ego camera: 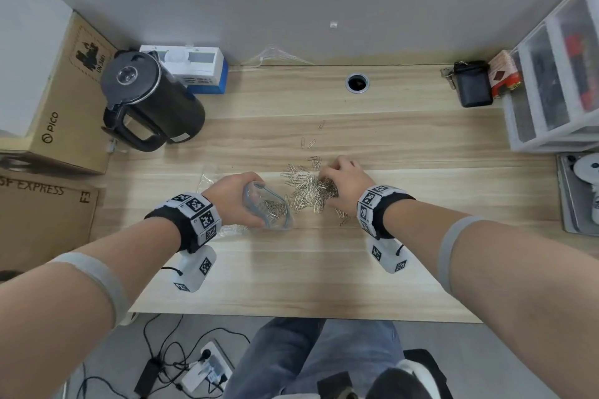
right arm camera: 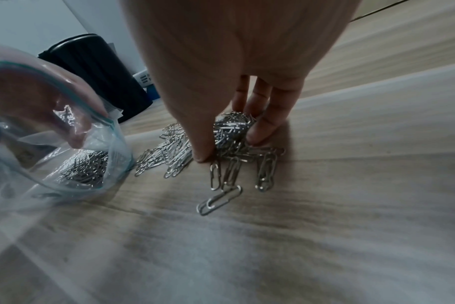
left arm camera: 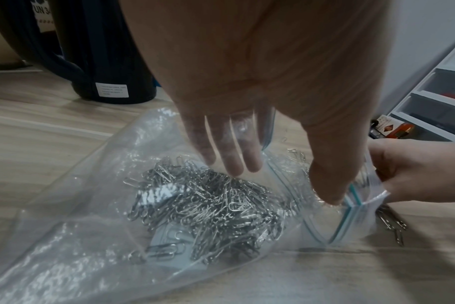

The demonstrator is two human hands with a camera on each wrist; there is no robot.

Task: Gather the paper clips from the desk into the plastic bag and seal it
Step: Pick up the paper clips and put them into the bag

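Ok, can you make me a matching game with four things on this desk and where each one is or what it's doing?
Things:
1. plastic bag
2. right hand
3. kettle
4. drawer unit

Places or states:
A. far left of the desk
B. gripping a bunch of paper clips
C. held open by the left hand
D. at the desk's right edge

Pairs: 1-C, 2-B, 3-A, 4-D

Office or workroom desk setup. Wood-grain desk (ego camera: 405, 139) with cable grommet (ego camera: 357, 82) against plain wall; shipping boxes (ego camera: 64, 100) stacked left, black kettle (ego camera: 152, 100), plastic drawer unit (ego camera: 557, 74) right, power strip (ego camera: 207, 369) and cables on floor underneath.
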